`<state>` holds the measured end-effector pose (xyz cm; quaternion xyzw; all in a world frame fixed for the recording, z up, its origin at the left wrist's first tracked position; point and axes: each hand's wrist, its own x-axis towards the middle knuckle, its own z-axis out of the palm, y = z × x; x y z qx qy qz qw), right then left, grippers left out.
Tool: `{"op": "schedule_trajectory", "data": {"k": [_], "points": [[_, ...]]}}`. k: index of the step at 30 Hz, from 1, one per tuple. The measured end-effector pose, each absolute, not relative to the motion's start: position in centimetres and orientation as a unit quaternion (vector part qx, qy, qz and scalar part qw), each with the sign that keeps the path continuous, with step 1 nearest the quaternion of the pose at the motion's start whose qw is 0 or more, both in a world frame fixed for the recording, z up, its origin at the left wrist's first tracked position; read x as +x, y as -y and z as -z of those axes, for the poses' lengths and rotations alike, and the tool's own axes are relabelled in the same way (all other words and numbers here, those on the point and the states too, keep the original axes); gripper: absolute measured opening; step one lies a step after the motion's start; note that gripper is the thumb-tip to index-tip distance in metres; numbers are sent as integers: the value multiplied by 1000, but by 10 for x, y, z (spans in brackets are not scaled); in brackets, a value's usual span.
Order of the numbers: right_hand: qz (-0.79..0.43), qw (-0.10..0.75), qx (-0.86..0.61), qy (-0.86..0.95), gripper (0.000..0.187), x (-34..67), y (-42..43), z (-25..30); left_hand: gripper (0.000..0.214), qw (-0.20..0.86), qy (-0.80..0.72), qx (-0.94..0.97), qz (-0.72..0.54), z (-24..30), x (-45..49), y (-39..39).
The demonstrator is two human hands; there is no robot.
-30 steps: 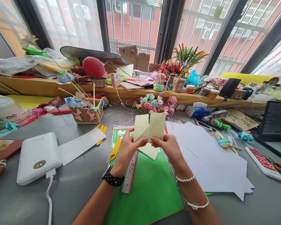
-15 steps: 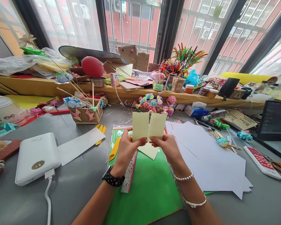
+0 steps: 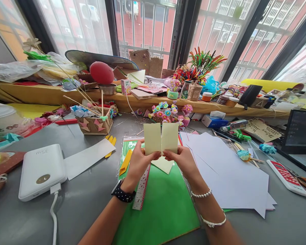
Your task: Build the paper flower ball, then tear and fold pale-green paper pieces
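Both hands hold a pale yellow paper (image 3: 160, 137) up above the table, split down its middle into two upright strips. My left hand (image 3: 138, 163) pinches the bottom of the left strip. My right hand (image 3: 183, 161) pinches the bottom of the right strip. A black watch sits on my left wrist and bracelets on my right. Under the hands lie a green sheet (image 3: 160, 204), a patterned ruler (image 3: 142, 187) and another pale yellow scrap (image 3: 163, 165).
White paper sheets (image 3: 226, 173) lie to the right, a white power bank (image 3: 42, 170) with a cable to the left. A cardboard basket (image 3: 94, 124) with sticks, paper flowers (image 3: 168, 114), a red calculator (image 3: 287, 177) and a laptop (image 3: 299, 134) ring the work area.
The two strips, spread and tilted apart a second ago, now stand straighter and closer side by side. My hands have barely shifted.
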<state>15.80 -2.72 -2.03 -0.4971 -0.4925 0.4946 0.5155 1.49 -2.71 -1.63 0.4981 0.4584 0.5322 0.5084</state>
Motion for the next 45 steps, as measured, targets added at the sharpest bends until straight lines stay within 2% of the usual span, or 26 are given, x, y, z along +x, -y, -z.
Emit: {"op": "schedule_trajectory", "data": {"k": [4,8,12,14,20,22,26,29,31,33,36,42,45], "points": [[-461,557,-524,450,18,169,18,27,54,484,-460,511,-541,14,8,25],[-439,601,-531,404,24,182,10,30,53,494,-484,492,-529,12,-4,18],[-458,639,-496,369,28,181,11,27,41,506,-479,496,-518,17,-8,11],[-480,632,-469,388,28,175,13,26,34,516,-465,505,-512,21,-5,11],[-482,559,-448,504,22,154,20,32,31,581,-407,531,-463,23,12,19],[-463,535,-467,530,23,151,20,34,31,570,-408,546,-459,24,14,20],[-389,425,-513,637,31,157,17,35,32,493,-465,564,-473,28,4,13],[-283,390,-567,668,32,162,14,40,28,328,-554,612,-458,27,-12,5],[-162,342,-601,704,39,163,12,44,26,244,-598,635,-424,27,-22,2],[-116,261,-593,753,51,162,12,48,27,224,-610,634,-419,27,-28,0],[-104,181,-571,794,51,157,16,49,25,213,-623,631,-410,28,-31,-1],[-80,164,-544,819,35,152,23,43,26,196,-648,635,-372,28,-30,-3],[-81,169,-532,826,34,152,24,43,27,186,-651,640,-363,27,-29,-2]]}}
